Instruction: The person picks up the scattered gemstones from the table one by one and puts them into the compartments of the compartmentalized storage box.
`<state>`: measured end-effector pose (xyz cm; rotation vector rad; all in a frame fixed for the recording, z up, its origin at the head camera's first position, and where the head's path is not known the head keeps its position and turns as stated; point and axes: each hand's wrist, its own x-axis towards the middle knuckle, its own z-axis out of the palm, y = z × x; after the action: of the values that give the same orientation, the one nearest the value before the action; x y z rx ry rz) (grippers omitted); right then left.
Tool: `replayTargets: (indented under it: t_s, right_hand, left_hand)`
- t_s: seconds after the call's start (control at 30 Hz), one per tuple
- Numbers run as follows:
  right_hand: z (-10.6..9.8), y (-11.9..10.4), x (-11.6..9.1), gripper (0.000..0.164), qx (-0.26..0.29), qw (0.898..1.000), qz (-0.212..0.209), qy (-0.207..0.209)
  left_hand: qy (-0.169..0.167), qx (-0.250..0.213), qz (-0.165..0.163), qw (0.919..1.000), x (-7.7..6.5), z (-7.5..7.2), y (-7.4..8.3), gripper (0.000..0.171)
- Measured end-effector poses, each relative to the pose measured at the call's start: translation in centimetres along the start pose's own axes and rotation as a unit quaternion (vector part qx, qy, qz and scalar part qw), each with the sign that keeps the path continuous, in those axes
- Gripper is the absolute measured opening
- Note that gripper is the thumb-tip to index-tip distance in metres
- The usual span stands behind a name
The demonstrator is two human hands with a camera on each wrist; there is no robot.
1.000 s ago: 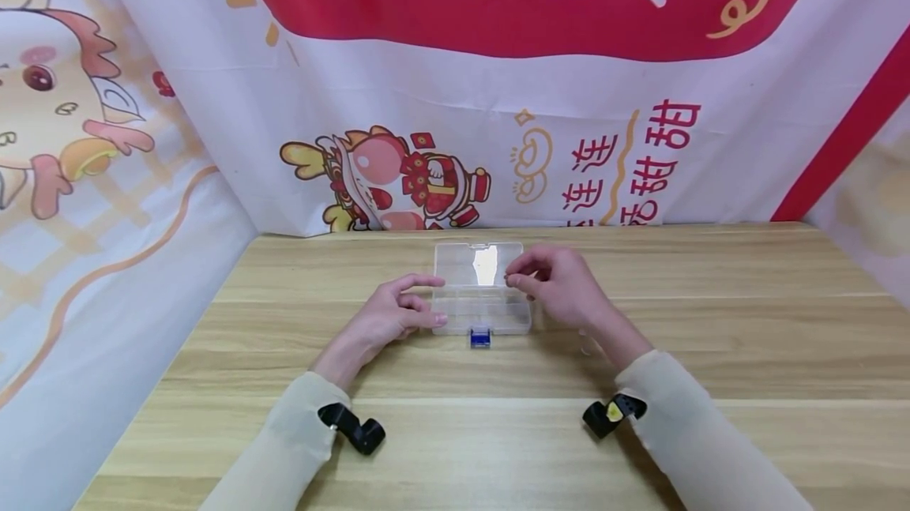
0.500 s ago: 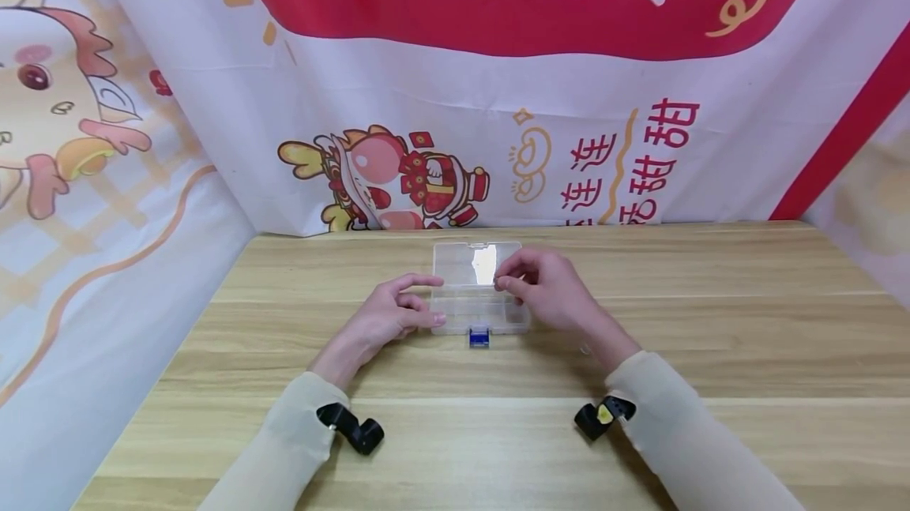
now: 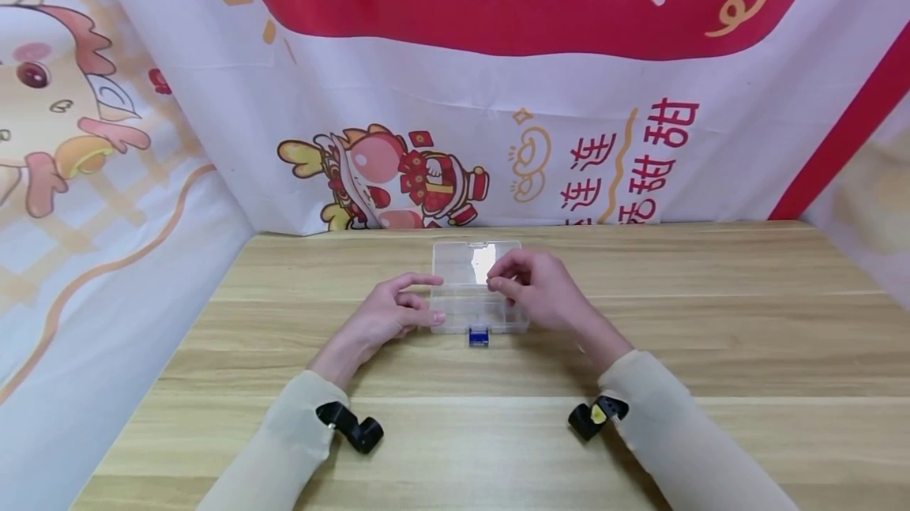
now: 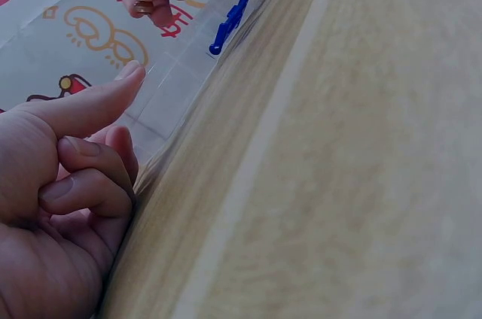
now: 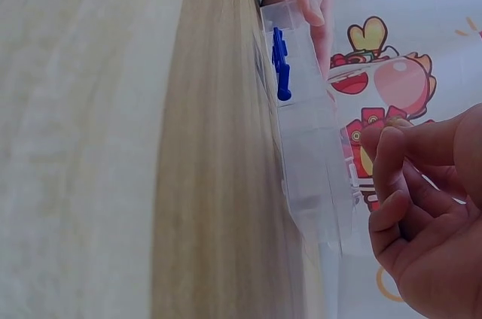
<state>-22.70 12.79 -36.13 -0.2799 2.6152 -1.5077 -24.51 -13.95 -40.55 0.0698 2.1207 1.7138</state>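
Observation:
A clear plastic compartment box (image 3: 455, 307) lies on the table with its lid (image 3: 451, 258) laid back toward the wall and a blue latch (image 3: 479, 336) in front. My left hand (image 3: 391, 309) holds its left end, the forefinger at the back corner and the thumb at the front; the other fingers are curled. Over the right half of the box, my right hand (image 3: 536, 286) pinches a small brownish, shiny piece (image 4: 143, 7) between thumb and fingertip. In the right wrist view the piece (image 5: 395, 121) is mostly covered by the fingers; its kind cannot be made out.
The wood-grain table (image 3: 469, 432) ends at a printed cloth backdrop (image 3: 398, 69) close behind the lid. A tiny clear object (image 3: 581, 349) lies by the right wrist, mostly hidden. Small black cameras (image 3: 351, 428) sit on both sleeves.
My right hand, still pinching the small piece, has moved left over the box. The left hand has stayed at the box's left end.

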Motion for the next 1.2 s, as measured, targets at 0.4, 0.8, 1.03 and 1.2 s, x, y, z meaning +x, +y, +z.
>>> replayTargets:
  t_s: [0.4, 0.8, 1.03, 1.2]
  right_hand:
    - [0.33, 0.33, 0.12, 0.007, 0.005, 0.999, 0.026, -0.036]
    - [0.63, 0.29, 0.18, 0.003, -0.030, 0.998, 0.017, -0.056]
    - [0.86, 0.29, 0.19, 0.004, -0.047, 0.997, 0.011, -0.058]
    - [0.97, 0.52, 0.30, 0.004, -0.070, 0.996, -0.005, -0.058]
  left_hand:
    - [-0.008, -0.001, 0.004, 1.0000, 0.19, 0.09, -0.10, 0.056]
    - [-0.011, 0.001, 0.003, 0.9999, 0.22, 0.00, 0.02, 0.058]
    - [-0.012, 0.000, 0.001, 0.9999, 0.11, -0.04, 0.09, 0.059]
    - [-0.010, 0.002, 0.001, 0.9999, 0.14, -0.01, 0.04, 0.058]
